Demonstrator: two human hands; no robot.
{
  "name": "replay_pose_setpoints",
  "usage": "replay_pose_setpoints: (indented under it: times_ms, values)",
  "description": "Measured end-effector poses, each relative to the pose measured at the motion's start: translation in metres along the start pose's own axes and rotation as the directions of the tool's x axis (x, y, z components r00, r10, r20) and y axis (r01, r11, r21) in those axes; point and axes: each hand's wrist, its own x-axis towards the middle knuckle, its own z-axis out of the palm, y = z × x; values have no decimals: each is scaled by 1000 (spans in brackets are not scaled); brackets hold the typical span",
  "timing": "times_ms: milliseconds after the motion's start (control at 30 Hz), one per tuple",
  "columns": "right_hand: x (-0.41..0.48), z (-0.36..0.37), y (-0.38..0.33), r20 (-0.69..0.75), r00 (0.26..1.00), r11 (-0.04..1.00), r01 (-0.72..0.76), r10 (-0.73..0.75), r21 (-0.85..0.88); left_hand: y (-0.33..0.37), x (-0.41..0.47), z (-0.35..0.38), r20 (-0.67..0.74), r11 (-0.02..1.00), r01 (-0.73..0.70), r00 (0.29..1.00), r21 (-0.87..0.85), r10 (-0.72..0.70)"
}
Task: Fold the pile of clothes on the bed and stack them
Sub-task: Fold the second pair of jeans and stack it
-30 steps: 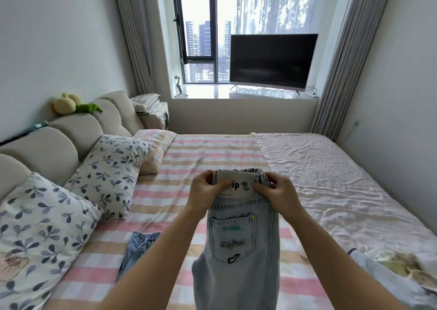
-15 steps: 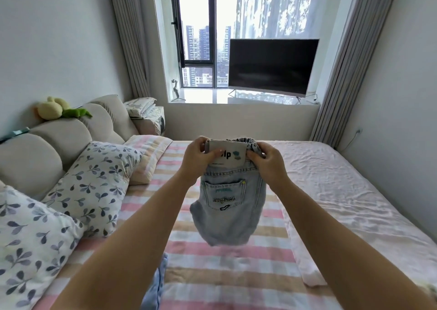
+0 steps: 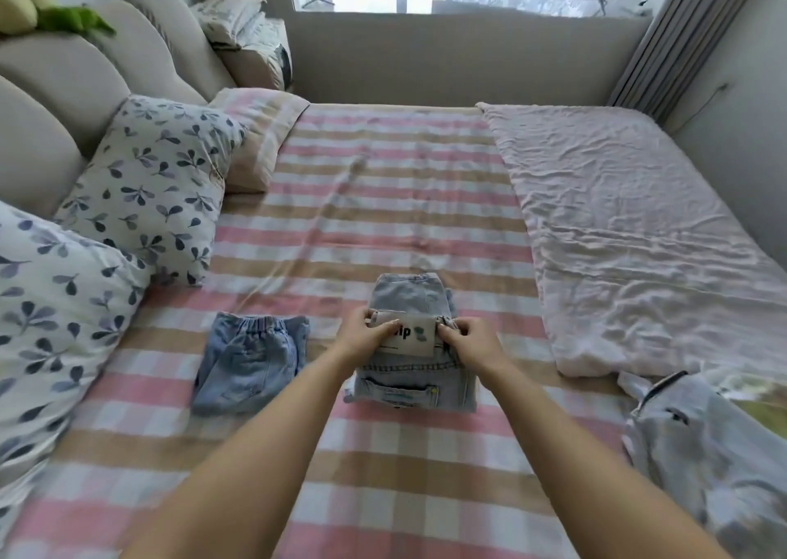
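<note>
denim is the thing to watch. the left hand point(image 3: 364, 339) pinches the waist of the pale jeans point(image 3: 409, 381) with bent fingers, right by the white label point(image 3: 415, 333). the right hand point(image 3: 468, 345) pinches the other side the same way. the jeans lie folded small on the checked sheet point(image 3: 383, 200), in the middle of the bed. to do this well, i think both hands should press the top flat, line up the edges, and let go slowly so the fold does not pop open. around them, leaf pillows point(image 3: 149, 183) sit far left. folded blue shorts point(image 3: 251, 354) lie just beside the jeans, a good spot for a stack. a pink blanket point(image 3: 639, 226) is on the right, and the pale clothes point(image 3: 702, 452) near it look not folded yet. nothing blocks the way to the shorts.
</note>
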Motion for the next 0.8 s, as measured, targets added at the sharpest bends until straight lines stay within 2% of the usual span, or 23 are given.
replay_pose_setpoints:
  times_ms: [100, 200, 367, 500, 633, 800]
  values:
    - [-25, 19, 39, 72, 996, 999, -51, 51, -6, -48, -20, 14, 43, 998, 50, 998, 25, -51]
    - [-64, 31, 69, 99, 995, 1000, -3, 4, -14, -85, -55, 18, 100, 997, 47, 994, -52, -42]
    - [-138, 66, 140, 53, 995, 986, 88, -81, -143, -160, -125, 35, 150, 998, 4, 989, -56, 5]
    - [-174, 105, 204, -13, 995, 983, 96, -99, -156, -223, -159, 62, 78, 999, -20, 997, -48, 23]
    - [-197, 136, 261, -54, 991, 983, 110, -119, -146, -283, -180, 88, 37, 999, -24, 999, 44, 22]
    - [-215, 165, 318, -103, 979, 947, 139, -175, -288, -346, -194, 110, 51, 994, 59, 997, 97, -64]
